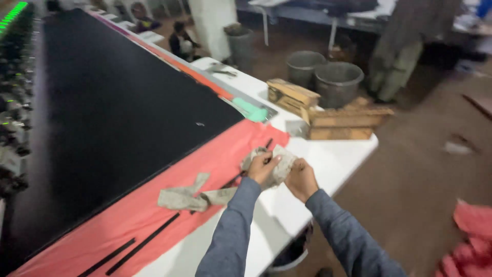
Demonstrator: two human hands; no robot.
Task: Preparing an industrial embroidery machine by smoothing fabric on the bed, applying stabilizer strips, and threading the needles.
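Both my left hand and right hand pinched the grey rag, bunching it; wiping the counter seemingly needed a firm wad.

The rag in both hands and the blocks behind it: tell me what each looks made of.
Rag, gripped by left hand and right hand: soft grey cloth, crumpled and limp, likely worn cotton. Blocks: raw unfinished wood, judging by the tan colour and squared edges.

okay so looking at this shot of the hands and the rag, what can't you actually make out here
Head view only:
- Left hand and right hand: fingers buried in the rag, grip unclear.
- Bucket: mostly under the table.
- Tools: blurred, kind unclear.
- Standing person: cut off by the top edge.
- Red cloth: cut off at the right edge.
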